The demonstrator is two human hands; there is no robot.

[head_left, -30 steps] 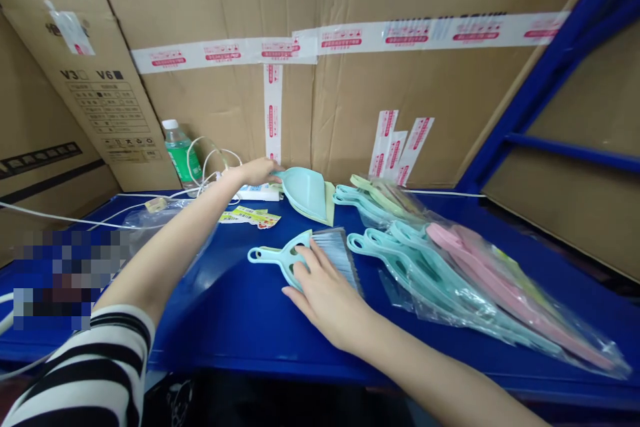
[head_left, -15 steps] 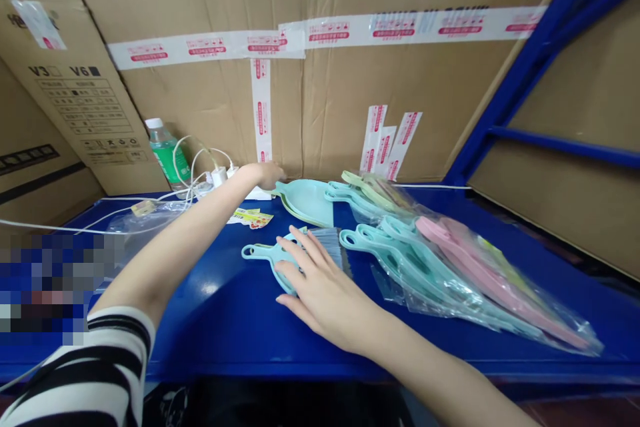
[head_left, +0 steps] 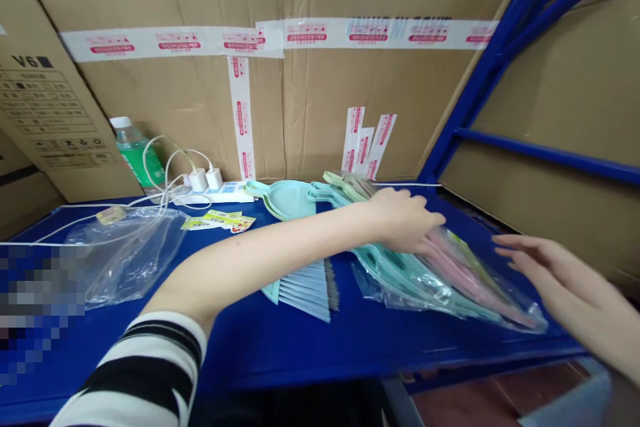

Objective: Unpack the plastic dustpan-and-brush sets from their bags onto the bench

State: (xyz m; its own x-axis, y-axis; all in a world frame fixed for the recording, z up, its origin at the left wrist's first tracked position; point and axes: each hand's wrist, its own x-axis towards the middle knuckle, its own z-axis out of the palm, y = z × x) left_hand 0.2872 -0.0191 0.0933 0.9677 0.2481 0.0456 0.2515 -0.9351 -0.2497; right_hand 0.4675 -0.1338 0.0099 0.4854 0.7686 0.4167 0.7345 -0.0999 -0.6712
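My left hand (head_left: pixel 405 220) reaches across from the left, with its fingers resting on top of a clear plastic bag (head_left: pixel 400 280) of teal and pink dustpans and brushes. Its grip on the bag is unclear. My right hand (head_left: pixel 545 263) hovers at the right, fingers apart, just beyond the bag's far end and holding nothing. Under my left forearm lies a small hand brush with pale blue bristles (head_left: pixel 305 290), its handle hidden. A teal dustpan (head_left: pixel 287 199) sits on a pale green one at the back.
A white power strip (head_left: pixel 213 195) with two plugged-in chargers and a water bottle (head_left: pixel 134 160) stand at the back left. A loose plastic bag (head_left: pixel 127 257) and paper labels (head_left: pixel 217 220) lie on the blue shelf (head_left: pixel 300 347). Taped cardboard boxes (head_left: pixel 320 100) stand behind.
My left hand has moved from the dustpan rightward onto the bag. My right hand has left the brush and moved right past the bag. The view has turned right.
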